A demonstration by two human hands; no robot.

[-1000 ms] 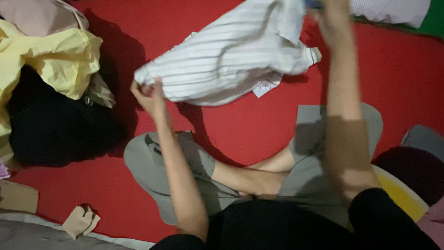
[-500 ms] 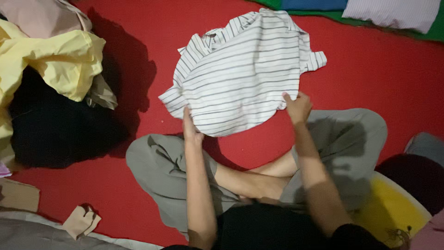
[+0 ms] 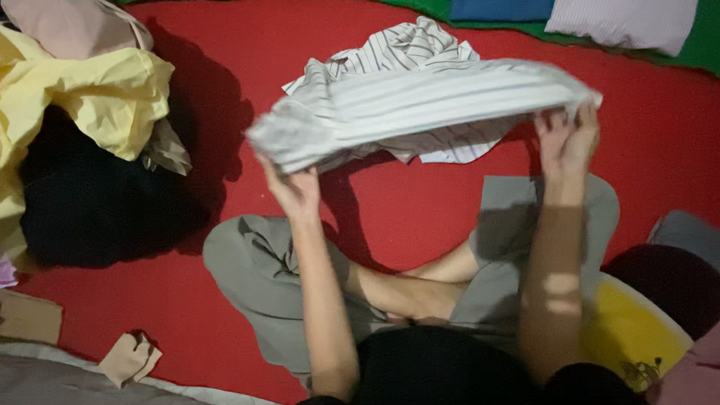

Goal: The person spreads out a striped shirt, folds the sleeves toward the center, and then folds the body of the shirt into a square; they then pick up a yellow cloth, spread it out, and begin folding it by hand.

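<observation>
A white shirt with thin dark stripes (image 3: 420, 105) is stretched in the air above the red floor covering (image 3: 660, 142). My left hand (image 3: 294, 187) grips its left end and my right hand (image 3: 566, 139) grips its right end at about the same height. The shirt's far part trails down onto the red surface behind. I sit cross-legged in grey trousers (image 3: 255, 262) below the shirt.
A heap of clothes lies at the left: a yellow garment (image 3: 97, 90), a black one (image 3: 97, 202) and a pink one (image 3: 67, 22). A striped cushion (image 3: 622, 22) rests at the top right. A yellow object (image 3: 637, 330) sits by my right knee. Brown cardboard scraps (image 3: 131, 358) lie at lower left.
The shirt lay flat under both hands half a second ago; now both hands have lifted its near edge up and spread it wide, the right hand moving up and right.
</observation>
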